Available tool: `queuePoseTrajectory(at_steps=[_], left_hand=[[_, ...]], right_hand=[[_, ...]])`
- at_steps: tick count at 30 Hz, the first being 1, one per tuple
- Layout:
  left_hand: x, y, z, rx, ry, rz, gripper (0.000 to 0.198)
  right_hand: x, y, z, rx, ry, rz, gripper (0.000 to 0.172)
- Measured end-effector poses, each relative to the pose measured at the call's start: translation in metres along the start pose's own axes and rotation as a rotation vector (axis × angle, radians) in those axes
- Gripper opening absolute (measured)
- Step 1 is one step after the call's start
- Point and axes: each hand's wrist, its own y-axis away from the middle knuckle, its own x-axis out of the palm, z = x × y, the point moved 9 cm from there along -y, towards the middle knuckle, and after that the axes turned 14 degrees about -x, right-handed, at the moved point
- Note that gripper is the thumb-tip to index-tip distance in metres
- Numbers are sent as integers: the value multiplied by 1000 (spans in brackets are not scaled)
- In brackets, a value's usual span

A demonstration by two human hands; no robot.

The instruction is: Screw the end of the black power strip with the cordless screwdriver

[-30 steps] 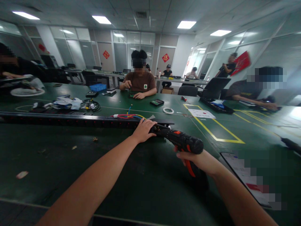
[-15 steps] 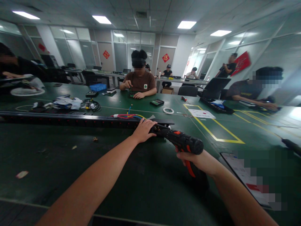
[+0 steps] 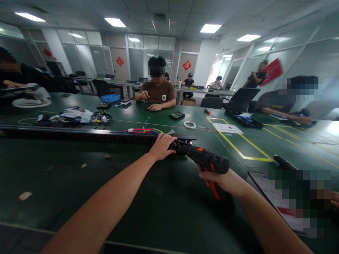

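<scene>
A black-and-orange cordless drill (image 3: 205,157) is in my right hand (image 3: 221,178), its fingers wrapped round the grip. The front of the drill points left and away, at the end of a long black strip (image 3: 66,135) lying across the table. My left hand (image 3: 162,146) is on that end of the strip, fingers over its top and thumb towards the drill's nose. Red, yellow and blue wires (image 3: 145,130) come out of the strip just behind my fingers. The drill's tip and the exact spot it meets are hard to make out.
A phone (image 3: 270,201) lies right of my right forearm. Beyond it, a dark tool (image 3: 286,162) and a person's hand (image 3: 335,198) reach in. Behind the strip are a white ring (image 3: 189,125), a paper sheet (image 3: 227,128) and a blue basket (image 3: 110,98). A co-worker (image 3: 156,91) sits opposite.
At the right, the dark tool has come further left over the table, and another person's hand now shows at the edge. My hands, the drill and the strip look unmoved.
</scene>
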Motion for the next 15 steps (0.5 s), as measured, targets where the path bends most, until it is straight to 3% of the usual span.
queuePoseTrajectory(at_steps=[15], left_hand=[[0, 0, 1, -2, -1, 16, 65]], right_hand=[[0, 0, 1, 2, 4, 8, 20]])
